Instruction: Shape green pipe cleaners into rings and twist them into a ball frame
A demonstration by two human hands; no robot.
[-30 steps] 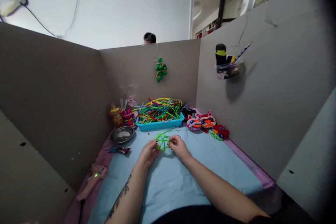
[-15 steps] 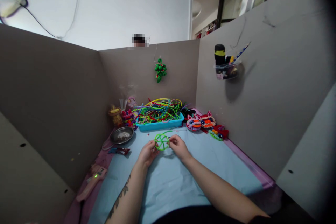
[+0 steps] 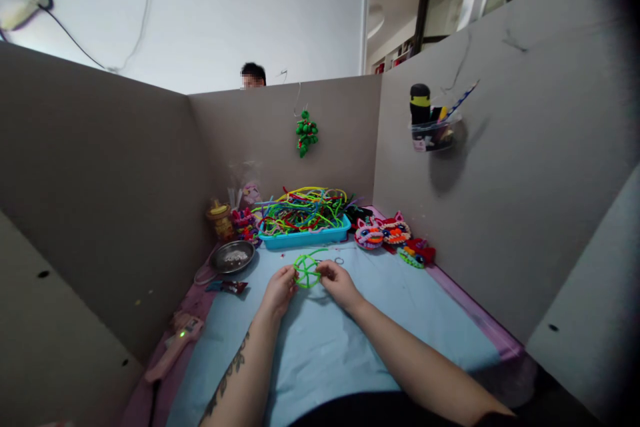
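A green pipe-cleaner ring (image 3: 307,270) with crossing strands is held just above the light blue mat (image 3: 320,340). My left hand (image 3: 280,290) pinches its left edge with closed fingers. My right hand (image 3: 337,283) pinches its right side, fingers also closed. Both hands sit in front of a blue tray (image 3: 305,235) heaped with coloured pipe cleaners (image 3: 303,210).
A metal bowl (image 3: 231,257) with white bits stands left of the tray. Finished pipe-cleaner figures (image 3: 383,231) lie at the right. A pink glue gun (image 3: 175,345) lies at the left edge. Cardboard walls enclose the desk; a person's head shows behind the back wall.
My hands and the green ring shifted slightly left, and my right fingers moved closer onto the ring. The person behind the back wall moved left.
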